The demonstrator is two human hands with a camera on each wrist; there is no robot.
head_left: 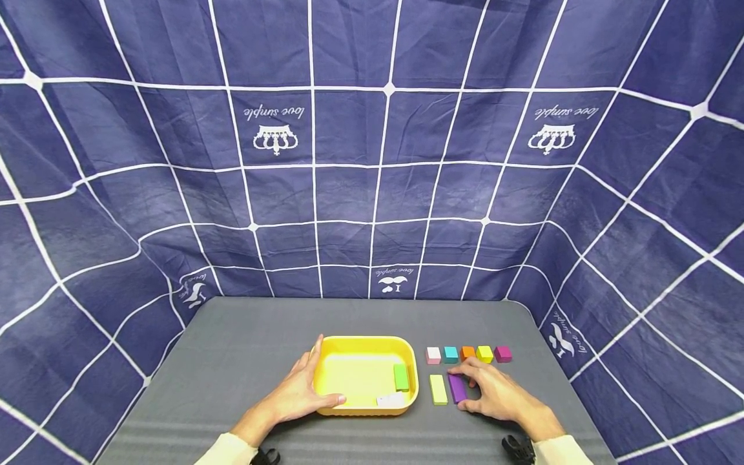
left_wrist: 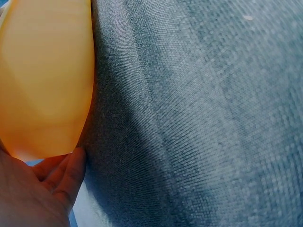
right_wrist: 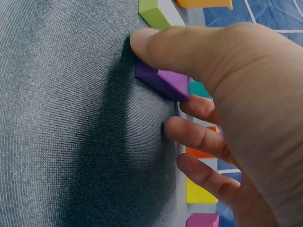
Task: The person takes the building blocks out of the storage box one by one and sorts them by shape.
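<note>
Purple block point(head_left: 457, 389) on bench point(head_left: 261, 336), beside yellow-green block point(head_left: 438, 390); right hand point(head_left: 494, 391) pinches it end to end, probably for control; left hand point(head_left: 298, 389) grips yellow tray point(head_left: 354, 371), likely steadying it.

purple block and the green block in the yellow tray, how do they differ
The purple block lies on the gray cloth; the green block is inside the yellow tray. The right hand has its thumb and a finger on the purple block; neither of the hands touches the green block. Both are oblong.
</note>
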